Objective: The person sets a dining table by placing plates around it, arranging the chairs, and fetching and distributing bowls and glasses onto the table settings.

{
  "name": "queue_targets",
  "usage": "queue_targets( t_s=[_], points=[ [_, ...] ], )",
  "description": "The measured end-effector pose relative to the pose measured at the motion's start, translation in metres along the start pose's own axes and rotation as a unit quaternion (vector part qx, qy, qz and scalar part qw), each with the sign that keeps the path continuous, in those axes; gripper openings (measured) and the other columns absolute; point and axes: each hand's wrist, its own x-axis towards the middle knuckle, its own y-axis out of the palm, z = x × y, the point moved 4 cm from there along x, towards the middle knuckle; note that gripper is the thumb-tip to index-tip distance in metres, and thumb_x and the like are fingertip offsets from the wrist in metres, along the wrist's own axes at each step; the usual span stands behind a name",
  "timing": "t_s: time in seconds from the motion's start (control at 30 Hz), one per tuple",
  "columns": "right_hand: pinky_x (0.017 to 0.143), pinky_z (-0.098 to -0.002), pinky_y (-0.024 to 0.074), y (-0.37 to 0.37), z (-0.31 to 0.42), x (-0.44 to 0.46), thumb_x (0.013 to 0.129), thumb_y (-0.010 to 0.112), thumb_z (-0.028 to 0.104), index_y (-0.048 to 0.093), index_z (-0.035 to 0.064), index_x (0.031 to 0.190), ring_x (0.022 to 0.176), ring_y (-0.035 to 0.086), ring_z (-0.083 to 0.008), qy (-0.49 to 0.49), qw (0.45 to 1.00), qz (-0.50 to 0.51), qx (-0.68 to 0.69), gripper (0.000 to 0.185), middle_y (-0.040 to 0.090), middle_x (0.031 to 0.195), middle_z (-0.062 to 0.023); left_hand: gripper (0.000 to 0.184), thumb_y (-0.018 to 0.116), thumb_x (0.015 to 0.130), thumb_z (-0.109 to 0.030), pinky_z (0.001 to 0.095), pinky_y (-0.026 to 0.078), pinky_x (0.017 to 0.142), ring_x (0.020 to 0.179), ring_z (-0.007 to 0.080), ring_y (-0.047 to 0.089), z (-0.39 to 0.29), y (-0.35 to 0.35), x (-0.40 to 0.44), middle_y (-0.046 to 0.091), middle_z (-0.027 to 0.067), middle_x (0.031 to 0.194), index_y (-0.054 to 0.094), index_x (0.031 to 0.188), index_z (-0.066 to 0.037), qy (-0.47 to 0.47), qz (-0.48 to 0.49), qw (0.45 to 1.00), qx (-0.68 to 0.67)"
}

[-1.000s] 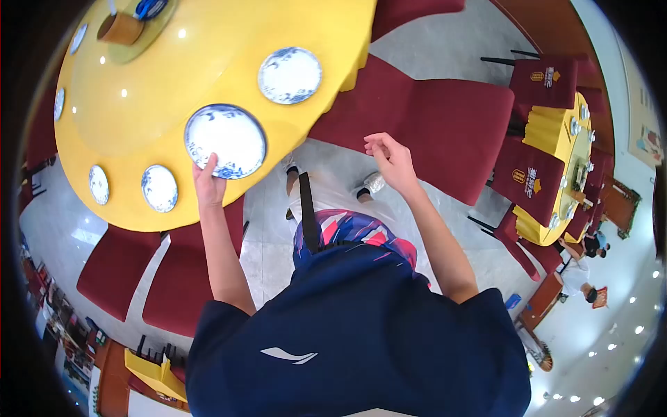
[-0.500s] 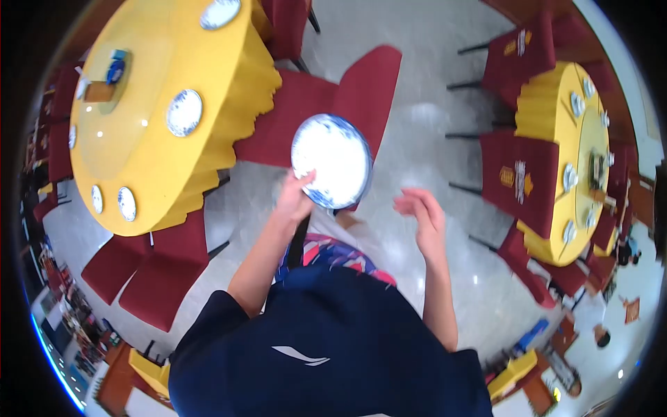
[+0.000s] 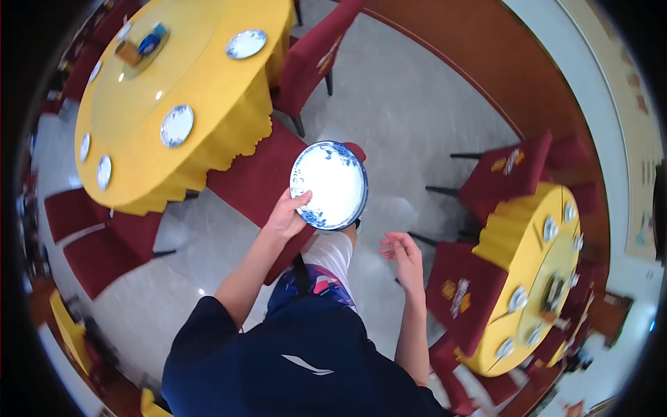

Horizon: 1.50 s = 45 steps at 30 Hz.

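My left hand (image 3: 287,214) grips the near-left rim of a blue-and-white plate (image 3: 328,185), its thumb on the top face. A thick dark blue edge shows at the plate's right side; whether more plates lie under it I cannot tell. My right hand (image 3: 403,258) hangs in the air right of the plate, fingers loosely bent and apart, holding nothing. Similar plates, such as one near the rim (image 3: 177,126) and another farther along (image 3: 246,44), lie spaced around the large yellow table (image 3: 208,115).
A dark red chair (image 3: 243,174) stands beside the large table, partly beneath the held plate. Another chair (image 3: 313,62) is beyond it. To the right, chairs (image 3: 462,288) surround a second yellow table (image 3: 497,333) set with dishes. A brown wall panel (image 3: 479,62) curves behind.
The view has shifted away from the large table. My left hand has carried the plate from over that table to in front of my body. My right hand stays empty beside it.
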Motion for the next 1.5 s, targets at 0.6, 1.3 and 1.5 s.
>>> queue_targets(
  t_s=[0.6,1.3,1.5],
  points=[
    [0.064,-0.0226,0.0494,-0.149,0.177,0.381,0.1,0.05,0.027,0.061,-0.001,0.122,0.08,0.062,-0.0113,0.07,0.969,0.235,-0.044,0.037,0.066,0.107,-0.0107,0.048,0.06,0.09,0.0,0.0449,0.05,0.098,0.115,0.0297,0.059,-0.013,0.191,0.299,0.057,0.0172,0.127,0.042,0.134,0.003,0.177,-0.138,0.974,0.023],
    [0.067,-0.0435,0.0525,-0.028,0.484,0.914,0.087,0.063,0.032,0.062,-0.0017,0.101,0.076,0.066,-0.0393,-0.241,0.813,0.402,-0.345,0.036,0.067,0.084,-0.023,0.047,0.058,0.09,0.006,0.0413,0.053,0.093,0.113,0.025,0.059,-0.185,0.318,0.698,0.057,0.0128,0.125,0.043,0.133,-0.003,0.334,-0.316,0.888,-0.035],
    [0.074,-0.0547,0.0497,0.11,0.524,0.998,0.09,0.058,0.033,0.058,-0.0005,0.102,0.082,0.063,-0.0471,-0.317,0.69,0.403,-0.511,0.036,0.065,0.085,-0.0294,0.048,0.059,0.088,0.007,0.042,0.052,0.095,0.115,0.0263,0.059,-0.295,0.254,0.755,0.058,0.0149,0.125,0.044,0.132,-0.003,0.387,-0.336,0.856,-0.074]
  ],
)
